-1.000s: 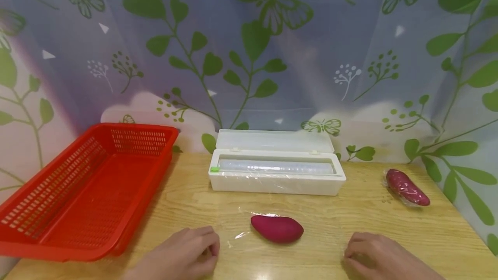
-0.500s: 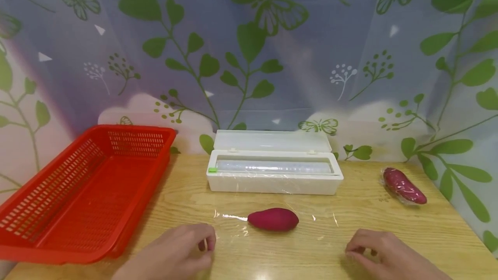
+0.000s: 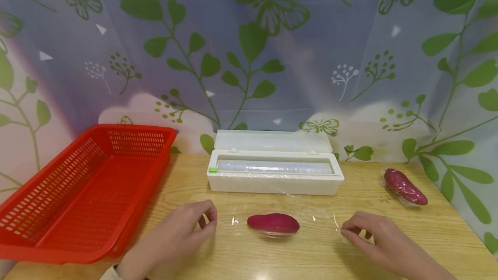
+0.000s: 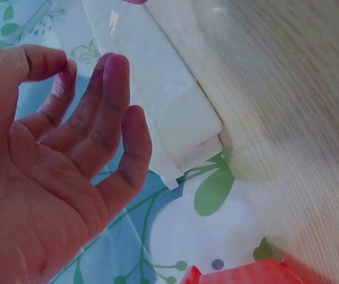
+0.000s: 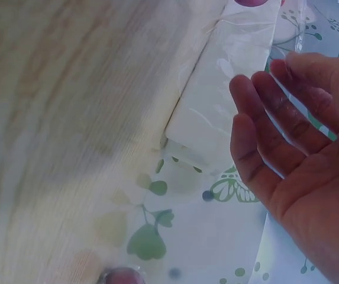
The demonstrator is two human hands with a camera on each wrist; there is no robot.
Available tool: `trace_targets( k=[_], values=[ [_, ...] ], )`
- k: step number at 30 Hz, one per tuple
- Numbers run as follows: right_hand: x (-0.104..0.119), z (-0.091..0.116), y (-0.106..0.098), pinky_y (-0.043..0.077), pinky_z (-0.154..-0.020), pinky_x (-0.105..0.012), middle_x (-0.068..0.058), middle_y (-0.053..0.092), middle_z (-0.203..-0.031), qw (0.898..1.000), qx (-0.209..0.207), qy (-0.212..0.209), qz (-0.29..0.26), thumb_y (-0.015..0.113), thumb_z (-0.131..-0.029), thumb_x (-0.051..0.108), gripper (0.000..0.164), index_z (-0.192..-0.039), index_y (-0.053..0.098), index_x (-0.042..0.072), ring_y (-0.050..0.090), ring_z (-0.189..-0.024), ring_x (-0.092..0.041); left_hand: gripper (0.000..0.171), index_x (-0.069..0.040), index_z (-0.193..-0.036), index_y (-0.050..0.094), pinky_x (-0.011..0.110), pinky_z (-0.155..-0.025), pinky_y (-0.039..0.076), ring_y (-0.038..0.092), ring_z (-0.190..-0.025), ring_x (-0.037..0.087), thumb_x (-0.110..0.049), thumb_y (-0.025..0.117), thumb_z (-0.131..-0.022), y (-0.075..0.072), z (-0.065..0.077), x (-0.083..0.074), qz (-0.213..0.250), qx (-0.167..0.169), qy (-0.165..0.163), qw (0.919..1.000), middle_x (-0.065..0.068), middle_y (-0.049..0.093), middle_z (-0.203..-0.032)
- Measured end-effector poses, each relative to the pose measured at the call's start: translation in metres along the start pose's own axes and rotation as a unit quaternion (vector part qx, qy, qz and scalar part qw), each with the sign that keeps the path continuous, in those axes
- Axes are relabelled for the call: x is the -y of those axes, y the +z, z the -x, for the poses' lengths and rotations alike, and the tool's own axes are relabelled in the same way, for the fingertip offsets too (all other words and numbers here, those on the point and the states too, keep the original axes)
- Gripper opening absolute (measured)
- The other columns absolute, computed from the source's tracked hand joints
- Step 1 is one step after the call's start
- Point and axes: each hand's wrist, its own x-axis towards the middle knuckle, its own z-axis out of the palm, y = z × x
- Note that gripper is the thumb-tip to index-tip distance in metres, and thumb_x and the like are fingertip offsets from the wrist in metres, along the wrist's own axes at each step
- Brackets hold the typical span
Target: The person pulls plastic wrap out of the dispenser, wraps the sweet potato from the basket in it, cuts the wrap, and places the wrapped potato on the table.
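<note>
A sheet of clear plastic wrap (image 3: 314, 218) stretches from the white wrap dispenser (image 3: 272, 185) towards me. My left hand (image 3: 175, 234) pinches its near left part between thumb and index finger. At the near right my right hand (image 3: 383, 239) pinches the film the same way. Between the hands lies a dark pink sweet potato (image 3: 273, 223), with film about it; whether the film passes over or under it is hard to tell. Both wrist views show thumb and index tips meeting, the other fingers loosely bent. The dispenser's lid stands raised, the film roll (image 3: 274, 167) showing inside.
A red plastic basket (image 3: 50, 253) stands at the left. On the right of the wooden table (image 3: 350, 200) lies another sweet potato (image 3: 404, 187), wrapped in film. A patterned curtain (image 3: 303, 85) hangs close behind the dispenser. A green slider (image 3: 212, 170) sits at the dispenser's left end.
Both hands have moved up and forward over the table, still pinching the film. The sweet potato between them first shifted slightly away, then slightly back. The dispenser, basket and wrapped sweet potato stay put.
</note>
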Motion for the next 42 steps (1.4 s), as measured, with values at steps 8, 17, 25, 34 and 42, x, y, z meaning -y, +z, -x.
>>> trace_targets(
  k=[8, 17, 25, 34, 42],
  values=[
    [0.004, -0.016, 0.007, 0.046, -0.053, -0.018, 0.024, 0.063, -0.077, 0.998, -0.053, 0.026, 0.032, 0.079, -0.083, 0.002, 0.022, -0.086, 0.073, 0.022, 0.051, -0.07, 0.012, 0.009, -0.025, -0.09, 0.061, 0.019, -0.067, 0.05, 0.056, -0.073, 0.003, -0.017, 0.066, -0.094, 0.003, -0.019, 0.002, -0.021, -0.012, -0.059, 0.9979, -0.016, 0.062, -0.076],
    [-0.002, -0.027, 0.011, 0.043, -0.053, -0.017, 0.022, 0.064, -0.075, 0.994, -0.043, 0.088, 0.038, 0.078, -0.088, 0.008, 0.013, -0.086, 0.074, 0.02, 0.051, -0.068, 0.012, 0.009, -0.021, -0.089, 0.06, 0.019, -0.066, 0.05, 0.056, -0.071, 0.003, -0.014, 0.064, -0.092, 0.008, -0.031, 0.016, -0.03, -0.015, -0.038, 0.9987, -0.013, 0.061, -0.073],
    [-0.007, -0.032, 0.017, 0.051, -0.061, -0.019, 0.018, 0.067, -0.076, 0.992, 0.019, 0.122, 0.024, 0.08, -0.086, 0.012, 0.012, -0.086, 0.072, 0.02, 0.054, -0.068, 0.01, 0.01, -0.023, -0.086, 0.06, 0.021, -0.064, 0.045, 0.052, -0.068, 0.004, -0.016, 0.065, -0.091, 0.011, -0.034, 0.023, -0.057, 0.011, -0.037, 0.9976, -0.013, 0.058, -0.072],
    [-0.01, -0.035, 0.025, 0.05, -0.06, -0.018, 0.017, 0.063, -0.076, 0.995, 0.041, 0.08, 0.03, 0.083, -0.082, 0.01, 0.017, -0.079, 0.071, 0.022, 0.051, -0.069, 0.009, 0.01, -0.023, -0.084, 0.06, 0.024, -0.06, 0.043, 0.05, -0.068, 0.006, -0.017, 0.065, -0.091, 0.016, -0.036, 0.026, -0.071, 0.048, -0.027, 0.996, -0.012, 0.056, -0.072],
    [-0.011, -0.035, 0.02, 0.051, -0.061, -0.02, 0.016, 0.063, -0.079, 0.997, 0.037, 0.069, 0.028, 0.077, -0.088, 0.007, 0.008, -0.09, 0.078, 0.014, 0.052, -0.071, 0.009, 0.01, -0.023, -0.084, 0.06, 0.024, -0.062, 0.044, 0.051, -0.069, 0.005, -0.016, 0.065, -0.09, 0.014, -0.036, 0.023, -0.074, 0.045, -0.019, 0.996, -0.012, 0.058, -0.073]
  ],
)
